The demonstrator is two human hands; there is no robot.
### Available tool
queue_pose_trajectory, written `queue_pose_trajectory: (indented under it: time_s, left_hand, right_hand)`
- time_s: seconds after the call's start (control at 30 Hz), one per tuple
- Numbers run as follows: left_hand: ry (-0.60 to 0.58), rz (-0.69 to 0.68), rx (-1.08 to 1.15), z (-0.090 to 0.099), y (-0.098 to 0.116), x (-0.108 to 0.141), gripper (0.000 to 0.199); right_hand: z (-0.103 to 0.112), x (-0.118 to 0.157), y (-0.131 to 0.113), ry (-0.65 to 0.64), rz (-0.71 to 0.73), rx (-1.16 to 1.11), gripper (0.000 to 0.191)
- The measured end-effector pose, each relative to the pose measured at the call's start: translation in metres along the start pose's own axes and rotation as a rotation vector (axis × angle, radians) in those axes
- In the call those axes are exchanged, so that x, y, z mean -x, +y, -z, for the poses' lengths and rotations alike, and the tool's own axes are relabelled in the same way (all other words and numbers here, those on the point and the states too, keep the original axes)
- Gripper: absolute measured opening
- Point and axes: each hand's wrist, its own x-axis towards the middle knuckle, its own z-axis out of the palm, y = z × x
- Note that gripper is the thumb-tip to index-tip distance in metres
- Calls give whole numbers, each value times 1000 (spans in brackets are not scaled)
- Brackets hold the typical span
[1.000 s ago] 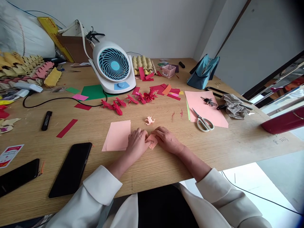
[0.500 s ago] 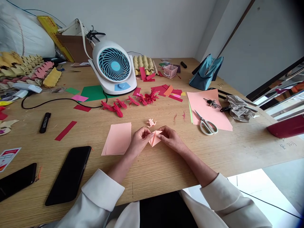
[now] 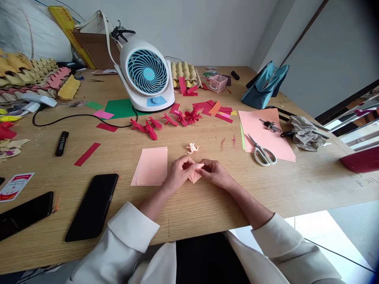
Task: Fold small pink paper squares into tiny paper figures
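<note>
A small piece of folded pink paper (image 3: 194, 177) is pinched between my two hands just above the table, its lower point toward me. My left hand (image 3: 181, 170) grips its left side with thumb and fingers closed. On the other side my right hand (image 3: 215, 172) pinches the paper's right edge. Just beyond my fingers lies a small folded pink paper figure (image 3: 192, 148). A stack of pink paper sheets (image 3: 151, 166) rests flat to the left of my left hand. White-handled scissors (image 3: 263, 153) lie to the right, partly over a large pink sheet (image 3: 245, 122).
A white fan (image 3: 148, 73) stands at the back, with red folded paper pieces (image 3: 154, 125) in front. Two black phones, one nearer (image 3: 91, 207), and a black marker (image 3: 62, 143) lie left. Keys (image 3: 271, 125) and a blue bag (image 3: 265, 86) are on the right.
The paper in my hands has turned or been refolded slightly, its point now facing me. Both hands still hold it. The whole view has shifted a little.
</note>
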Motion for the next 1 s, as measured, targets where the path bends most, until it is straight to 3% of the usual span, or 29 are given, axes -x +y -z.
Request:
queue_pose_trajectory:
  time_s: [0.33,0.73,0.83,1.0]
  left_hand:
    - [128,60,208,-18,-3,5,26]
    - [326,187,477,-13,-3,0,34]
    - [332,210,535,-11,-3,0,35]
    - [236,283,619,-9,-2,1,37]
  right_hand:
    - [-9,-2,8,-18,-100,-75,50]
    - [-4,-2,12,-144,41,-102,43]
    - [-3,-1,10,-175,69,-113,41]
    - [-4,0,5,-128,71,-72,47]
